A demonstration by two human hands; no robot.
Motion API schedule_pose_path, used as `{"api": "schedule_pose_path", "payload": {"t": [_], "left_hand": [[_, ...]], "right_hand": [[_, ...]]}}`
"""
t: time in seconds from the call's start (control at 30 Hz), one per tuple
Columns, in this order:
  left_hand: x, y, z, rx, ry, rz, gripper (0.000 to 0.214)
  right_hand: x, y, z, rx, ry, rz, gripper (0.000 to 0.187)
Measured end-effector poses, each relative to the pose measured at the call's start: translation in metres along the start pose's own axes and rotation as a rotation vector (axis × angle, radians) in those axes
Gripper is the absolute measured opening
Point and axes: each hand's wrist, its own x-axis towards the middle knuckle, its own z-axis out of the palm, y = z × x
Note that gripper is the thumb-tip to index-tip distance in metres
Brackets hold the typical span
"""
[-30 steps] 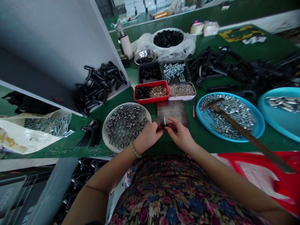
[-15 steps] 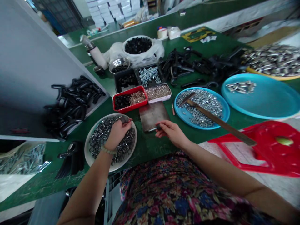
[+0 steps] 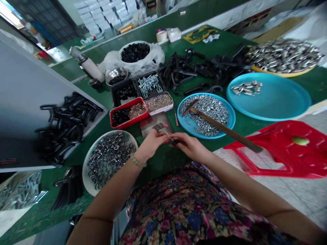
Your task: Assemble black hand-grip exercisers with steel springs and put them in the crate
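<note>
Small dark part (image 3: 174, 142): pinched in the right hand's fingertips, above a green workbench (image 3: 163, 163); fingers hide its shape; a thin bright pin (image 3: 168, 134) shows just beside it, its hold unclear.
Left hand (image 3: 150, 144): fingers closed on a dark rubbery piece (image 3: 158, 127); pale beaded bracelet (image 3: 137, 160) on the wrist.
Right hand (image 3: 190, 147): thumb and fingers closed in a tight pinch; hands nearly touching, probably to steady such small parts.
Scuffed steel plate (image 3: 153, 121): flat, just beyond the hands; looks placed as a hard work surface.
Round white plate (image 3: 85, 173): holds shiny ring-shaped metal clips (image 3: 109, 161); beside the left hand, apparently for easy reach.
Round blue tray (image 3: 204, 136): holds steel hex nuts (image 3: 204, 109); a wooden-handled hammer (image 3: 219, 126) lies across it, handy for the right hand.
Red tray (image 3: 133, 121): divided loads keep small parts sorted; sits beyond the plate.
</note>
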Motion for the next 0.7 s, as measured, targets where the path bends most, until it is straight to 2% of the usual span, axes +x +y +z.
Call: {"api": "schedule_pose_path", "payload": {"t": [0.07, 0.13, 0.3, 0.37, 0.43, 0.5, 0.57, 0.63, 0.7], "left_hand": [[0.011, 0.005, 0.010, 0.100, -0.109, 0.032, 0.056], [0.029, 0.012, 0.021, 0.256, -0.201, 0.106, 0.052], [0.097, 0.013, 0.050, 0.905, -0.241, 0.444, 0.007], [0.119, 0.006, 0.060, 1.111, -0.291, 0.495, 0.010], [0.132, 0.001, 0.067, 1.186, -0.341, 0.525, 0.017], [0.133, 0.000, 0.069, 1.136, -0.326, 0.537, 0.018], [0.124, 0.004, 0.064, 0.953, -0.270, 0.486, 0.011], [0.107, 0.011, 0.054, 0.616, -0.233, 0.351, 0.008], [0.086, 0.017, 0.039, 0.216, -0.225, 0.177, 0.018]], "right_hand": [[-0.007, 0.005, -0.010, -0.033, 0.061, 0.030, 0.041], [-0.014, 0.010, -0.019, -0.003, 0.132, 0.084, 0.032], [-0.023, 0.018, -0.043, 0.284, 0.508, 0.226, 0.021], [-0.024, 0.017, -0.052, 0.343, 0.601, 0.227, 0.021], [-0.024, 0.013, -0.058, 0.356, 0.622, 0.229, 0.024], [-0.025, 0.009, -0.059, 0.362, 0.580, 0.239, 0.026], [-0.025, 0.004, -0.056, 0.371, 0.516, 0.237, 0.028], [-0.023, 0.000, -0.049, 0.385, 0.430, 0.232, 0.026], [-0.018, -0.003, -0.041, 0.402, 0.343, 0.231, 0.024]]}}
